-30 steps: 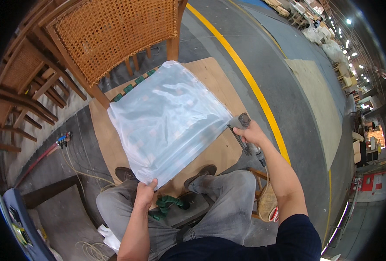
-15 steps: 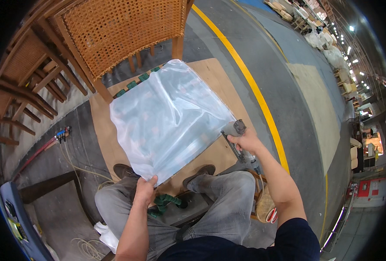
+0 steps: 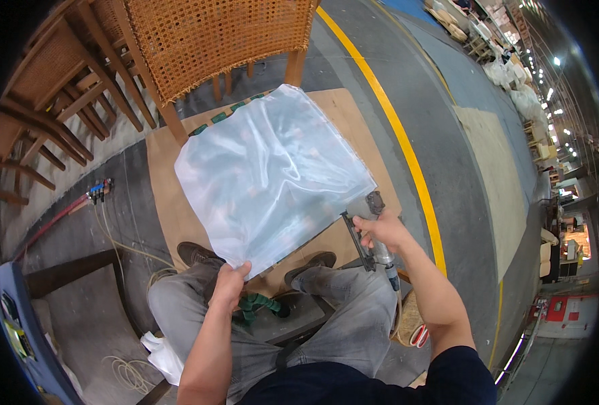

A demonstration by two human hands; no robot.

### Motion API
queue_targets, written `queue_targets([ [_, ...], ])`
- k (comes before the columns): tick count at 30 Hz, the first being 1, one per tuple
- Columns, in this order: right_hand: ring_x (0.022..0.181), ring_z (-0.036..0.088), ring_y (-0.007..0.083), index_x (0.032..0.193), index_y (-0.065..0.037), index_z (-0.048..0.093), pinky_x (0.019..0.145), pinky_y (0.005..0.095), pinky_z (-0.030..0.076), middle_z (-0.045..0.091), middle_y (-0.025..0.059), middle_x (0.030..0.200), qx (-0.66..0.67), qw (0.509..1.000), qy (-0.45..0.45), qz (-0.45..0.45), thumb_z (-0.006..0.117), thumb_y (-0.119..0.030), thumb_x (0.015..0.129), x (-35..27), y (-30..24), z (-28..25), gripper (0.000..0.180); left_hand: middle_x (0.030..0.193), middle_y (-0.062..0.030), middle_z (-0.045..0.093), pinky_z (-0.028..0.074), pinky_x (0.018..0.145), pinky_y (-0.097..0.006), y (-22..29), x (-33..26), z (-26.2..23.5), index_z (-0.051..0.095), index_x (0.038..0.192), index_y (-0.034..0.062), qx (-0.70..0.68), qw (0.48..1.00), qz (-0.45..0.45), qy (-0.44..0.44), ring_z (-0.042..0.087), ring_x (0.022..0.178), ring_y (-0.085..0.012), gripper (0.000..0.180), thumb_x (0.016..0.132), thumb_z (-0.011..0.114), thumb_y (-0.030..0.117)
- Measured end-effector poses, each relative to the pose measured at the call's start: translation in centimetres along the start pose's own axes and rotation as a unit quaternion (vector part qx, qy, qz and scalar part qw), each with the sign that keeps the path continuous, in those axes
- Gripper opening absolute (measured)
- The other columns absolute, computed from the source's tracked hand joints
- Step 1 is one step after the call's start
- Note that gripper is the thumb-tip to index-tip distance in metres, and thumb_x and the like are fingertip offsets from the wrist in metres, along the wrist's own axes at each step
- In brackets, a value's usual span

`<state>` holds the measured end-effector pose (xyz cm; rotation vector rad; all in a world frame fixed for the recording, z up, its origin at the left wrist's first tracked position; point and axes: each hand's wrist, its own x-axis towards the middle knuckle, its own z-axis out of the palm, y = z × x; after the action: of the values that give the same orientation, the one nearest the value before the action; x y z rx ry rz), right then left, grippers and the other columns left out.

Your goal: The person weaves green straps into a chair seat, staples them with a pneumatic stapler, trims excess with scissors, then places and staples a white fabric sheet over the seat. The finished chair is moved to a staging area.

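A clear plastic sheet [image 3: 272, 179] is held spread above the knees, over a plywood board [image 3: 168, 196] on the floor. Its near corner is pinched by the left hand [image 3: 228, 283], closed on it; the right hand [image 3: 380, 233] is closed around a pneumatic stapler [image 3: 370, 233] at the sheet's right corner. The sheet is best kept taut and level, with the stapler's nose kept clear of the film.

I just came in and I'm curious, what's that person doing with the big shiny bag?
A seated person holds a clear plastic sheet up over their knees. The left hand pinches its near corner. The right hand grips a metal air tool beside the sheet's right edge. A woven cane chair stands just ahead on a wooden board.
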<state>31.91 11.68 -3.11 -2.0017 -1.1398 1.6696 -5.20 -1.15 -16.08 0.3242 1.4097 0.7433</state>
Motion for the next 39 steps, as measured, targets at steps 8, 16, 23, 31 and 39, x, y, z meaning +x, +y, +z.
queue_targets([
  [8,0.057,0.063,0.0147,0.103,0.001,0.07,0.047,0.0309,0.048,0.07,0.0074,0.087,-0.062,0.998,0.029,0.005,0.084,-0.029,0.094,1.2,1.1,2.3,0.034,0.136,-0.0178,0.068,0.047,0.105,-0.039,-1.2,1.1,-0.6,0.057,0.142,-0.0093,0.0,1.0,0.005,0.013,0.063,0.121,-0.028,0.052,0.102,0.072,0.022],
  [16,0.056,0.064,0.0162,0.108,0.002,0.069,0.047,0.031,0.048,0.073,0.0101,0.092,0.073,0.996,0.057,-0.02,0.084,-0.024,0.094,-3.7,1.0,0.9,0.033,0.137,-0.0178,0.067,0.047,0.104,-0.04,-1.2,0.9,-0.8,0.057,0.142,-0.0097,-0.011,1.0,0.018,0.016,0.062,0.124,-0.0272,0.051,0.103,0.07,0.021],
  [23,0.058,0.064,0.0157,0.116,0.001,0.068,0.049,0.0308,0.048,0.073,0.01,0.096,0.048,0.999,0.018,-0.004,0.083,-0.024,0.095,-4.8,1.5,3.1,0.036,0.14,-0.017,0.067,0.046,0.108,-0.039,0.5,-0.6,0.4,0.057,0.145,-0.0088,0.006,1.0,0.013,0.006,0.063,0.127,-0.0272,0.049,0.104,0.068,0.017],
  [31,0.055,0.063,0.0145,0.103,0.003,0.072,0.047,0.0316,0.047,0.069,0.008,0.078,-0.046,0.999,0.002,0.002,0.083,-0.028,0.095,-1.7,1.4,7.6,0.034,0.141,-0.0184,0.067,0.043,0.112,-0.038,-0.2,-0.6,0.1,0.059,0.143,-0.0095,-0.027,0.999,0.017,-0.011,0.062,0.129,-0.0275,0.048,0.105,0.068,0.018],
  [39,0.053,0.062,0.014,0.097,0.004,0.072,0.045,0.0312,0.047,0.068,0.0062,0.071,-0.06,0.998,0.003,0.007,0.085,-0.027,0.094,-2.3,1.4,8.8,0.034,0.135,-0.0179,0.071,0.046,0.107,-0.038,-0.5,-0.6,0.4,0.064,0.138,-0.0094,0.013,1.0,0.017,0.009,0.065,0.122,-0.0259,0.044,0.104,0.068,0.018],
])
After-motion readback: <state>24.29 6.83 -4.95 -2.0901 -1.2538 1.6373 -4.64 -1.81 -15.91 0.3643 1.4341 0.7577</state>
